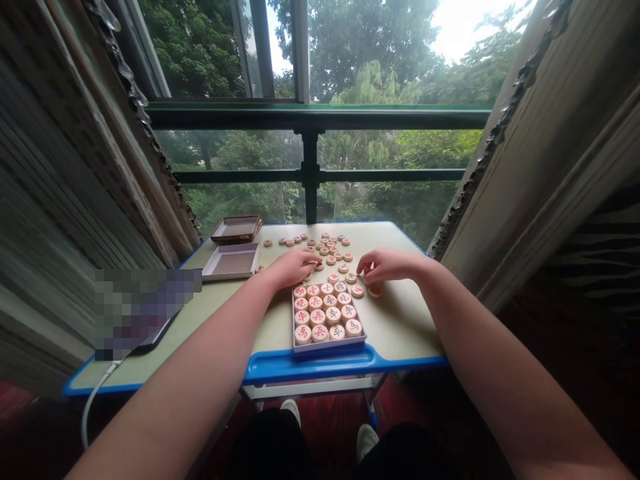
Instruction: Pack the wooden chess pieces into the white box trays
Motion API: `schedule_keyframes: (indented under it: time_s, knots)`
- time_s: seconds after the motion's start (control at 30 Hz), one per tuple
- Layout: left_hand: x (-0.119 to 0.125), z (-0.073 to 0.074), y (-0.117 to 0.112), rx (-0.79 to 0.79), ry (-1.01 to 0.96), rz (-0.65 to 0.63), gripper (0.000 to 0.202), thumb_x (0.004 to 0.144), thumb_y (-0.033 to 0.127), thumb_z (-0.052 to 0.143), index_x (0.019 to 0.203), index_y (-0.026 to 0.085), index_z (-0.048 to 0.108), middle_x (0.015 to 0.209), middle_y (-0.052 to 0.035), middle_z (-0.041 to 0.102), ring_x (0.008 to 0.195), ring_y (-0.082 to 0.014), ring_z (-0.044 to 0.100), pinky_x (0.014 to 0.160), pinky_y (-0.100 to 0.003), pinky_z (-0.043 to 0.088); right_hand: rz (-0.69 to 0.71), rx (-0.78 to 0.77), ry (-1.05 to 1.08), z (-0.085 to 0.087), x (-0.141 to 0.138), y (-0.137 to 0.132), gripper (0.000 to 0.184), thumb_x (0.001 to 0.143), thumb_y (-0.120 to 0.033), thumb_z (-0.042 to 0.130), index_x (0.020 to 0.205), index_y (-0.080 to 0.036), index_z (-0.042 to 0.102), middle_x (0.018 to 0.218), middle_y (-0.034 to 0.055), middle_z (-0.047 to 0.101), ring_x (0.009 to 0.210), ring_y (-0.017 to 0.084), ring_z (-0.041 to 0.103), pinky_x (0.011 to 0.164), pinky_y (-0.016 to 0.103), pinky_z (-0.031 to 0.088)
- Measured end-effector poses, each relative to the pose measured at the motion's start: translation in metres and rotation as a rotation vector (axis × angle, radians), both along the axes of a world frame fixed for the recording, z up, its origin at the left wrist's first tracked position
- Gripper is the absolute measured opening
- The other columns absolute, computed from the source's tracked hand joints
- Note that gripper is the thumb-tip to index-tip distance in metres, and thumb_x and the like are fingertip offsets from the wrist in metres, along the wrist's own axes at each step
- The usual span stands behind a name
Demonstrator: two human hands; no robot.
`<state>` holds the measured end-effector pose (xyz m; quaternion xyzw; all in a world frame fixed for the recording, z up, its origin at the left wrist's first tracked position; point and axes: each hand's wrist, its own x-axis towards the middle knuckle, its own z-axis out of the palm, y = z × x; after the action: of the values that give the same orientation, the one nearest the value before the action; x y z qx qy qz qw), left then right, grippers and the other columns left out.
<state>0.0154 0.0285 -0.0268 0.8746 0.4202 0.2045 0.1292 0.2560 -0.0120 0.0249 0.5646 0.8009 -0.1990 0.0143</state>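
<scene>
Round wooden Chinese chess pieces with red and black characters lie loose around both hands. My left hand [296,267] bends over the near-left pieces, its fingertips closed at a Chinese chess piece [319,265]. Across from it, my right hand [376,265] has curled fingers close above the table; what they hold, if anything, is hidden. One piece [375,291] lies under that hand, and another piece [357,291] is just left of it. Nearest my body, a shallow white box [327,346] holds several rows of pieces, face up.
At the table's left stand an open pale tray [230,275] and a brown-edged box lid [236,238]. A device with a blurred screen [155,327] and a white cable [95,400] lies nearer. A blue rim [315,363] edges the table; a green railing [310,175] crosses the window behind.
</scene>
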Motion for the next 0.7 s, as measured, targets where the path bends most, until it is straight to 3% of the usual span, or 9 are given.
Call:
schedule_keyframes:
  time_s: [0.23,0.47,0.6,0.7]
  knots:
    - [0.002,0.0,0.0,-0.016,0.026,0.015,0.034,0.079,0.023,0.045,0.105,0.021,0.067,0.119,-0.0066,0.057,0.106,-0.0209,0.054,0.097,-0.03,0.039,-0.001,0.002,0.067,-0.007,-0.013,-0.002,0.033,0.068,-0.042,0.06,0.093,-0.02,0.065,0.076,0.003,0.066,0.066,0.016,0.058,0.059,0.025,0.039]
    - [0.001,-0.002,0.0,-0.01,-0.032,0.02,0.029,0.078,0.03,0.05,0.097,0.02,0.07,0.113,-0.0072,0.061,0.101,-0.0216,0.057,0.095,-0.032,0.041,0.024,0.209,0.232,-0.006,-0.014,-0.001,0.031,0.069,-0.046,0.06,0.081,-0.018,0.063,0.078,0.0025,0.062,0.068,0.014,0.052,0.059,0.025,0.036]
    - [0.004,0.005,-0.004,0.001,-0.176,0.037,0.025,0.075,0.031,0.056,0.089,0.019,0.072,0.105,-0.0077,0.065,0.097,-0.0212,0.058,0.09,-0.032,0.045,0.113,0.179,0.407,-0.006,-0.017,-0.003,0.035,0.066,-0.05,0.063,0.077,-0.017,0.059,0.069,-0.0002,0.057,0.061,0.011,0.047,0.055,0.024,0.035]
    - [0.01,0.015,-0.014,-0.152,-0.357,-0.009,0.032,0.073,0.038,0.06,0.091,0.015,0.071,0.093,-0.0096,0.068,0.085,-0.0204,0.062,0.075,-0.031,0.05,0.136,0.126,0.532,-0.01,-0.021,-0.003,0.034,0.064,-0.048,0.065,0.072,-0.016,0.056,0.064,-0.0017,0.055,0.058,0.01,0.046,0.053,0.024,0.035]
